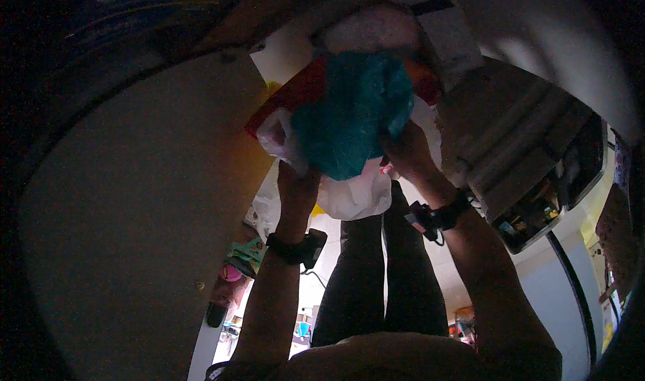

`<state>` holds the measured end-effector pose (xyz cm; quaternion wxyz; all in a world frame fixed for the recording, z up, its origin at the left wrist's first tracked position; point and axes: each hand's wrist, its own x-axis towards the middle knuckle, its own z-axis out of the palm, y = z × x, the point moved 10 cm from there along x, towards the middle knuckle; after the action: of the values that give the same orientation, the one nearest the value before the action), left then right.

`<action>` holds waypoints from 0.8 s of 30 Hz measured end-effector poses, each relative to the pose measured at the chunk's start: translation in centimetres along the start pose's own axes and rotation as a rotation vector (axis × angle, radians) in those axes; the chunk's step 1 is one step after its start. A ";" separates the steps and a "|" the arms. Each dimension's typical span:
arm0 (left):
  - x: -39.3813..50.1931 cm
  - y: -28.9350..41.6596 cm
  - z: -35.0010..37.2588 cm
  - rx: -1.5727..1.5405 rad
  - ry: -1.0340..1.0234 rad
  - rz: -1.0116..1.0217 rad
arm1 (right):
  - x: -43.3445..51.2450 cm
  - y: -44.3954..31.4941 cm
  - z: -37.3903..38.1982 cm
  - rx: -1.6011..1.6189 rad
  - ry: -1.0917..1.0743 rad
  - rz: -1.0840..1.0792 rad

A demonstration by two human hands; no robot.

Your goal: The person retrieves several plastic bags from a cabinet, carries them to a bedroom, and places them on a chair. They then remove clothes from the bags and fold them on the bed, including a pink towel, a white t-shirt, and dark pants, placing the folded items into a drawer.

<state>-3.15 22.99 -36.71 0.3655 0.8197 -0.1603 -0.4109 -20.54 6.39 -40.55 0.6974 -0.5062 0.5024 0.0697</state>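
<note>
A crumpled teal plastic bag (355, 114) lies between my hands, above a white plastic bag (352, 199) that hangs below it. My right hand (410, 152) grips the teal bag's lower right edge, with the fingers partly hidden behind the plastic. Just below the teal bag's left side, my left hand (298, 179) is closed on translucent white plastic (277, 134); its fingers are in shadow. Dark red material (297, 96) shows behind the teal bag on the left. Both wrists wear dark straps with small devices.
A large flat panel (136, 179), seemingly a door, fills the left side. On the right stands a dark-framed surface (524, 139) with small items near its lower edge (529, 220). Colourful items (242, 260) lie at lower left beyond the panel. The view is dim.
</note>
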 end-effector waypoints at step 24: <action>2.3 -5.0 -0.7 0.823 -0.132 0.012 | 11.4 -4.0 -12.6 -0.972 0.018 -0.509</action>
<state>-1.40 25.36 -41.35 -0.0013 0.8684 -0.3389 -0.3619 -20.55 -9.97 -46.55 0.3740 -0.8762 0.2800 0.1186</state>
